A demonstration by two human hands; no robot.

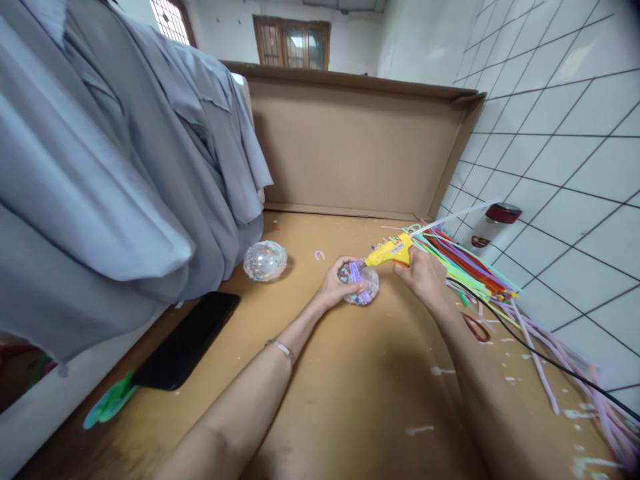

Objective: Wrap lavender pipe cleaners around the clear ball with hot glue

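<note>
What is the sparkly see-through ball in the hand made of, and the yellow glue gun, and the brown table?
The clear glittery ball in the left hand looks like glossy transparent plastic, though it might be glass: light shines through it. The yellow glue gun in the right hand looks like smooth moulded plastic. The brown tabletop seems matt fibreboard or cardboard, flat and dull.

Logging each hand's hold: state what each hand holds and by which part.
Left hand cups the clear ball from its left side. Right hand holds the yellow glue gun by its handle, nozzle at the ball.
</note>
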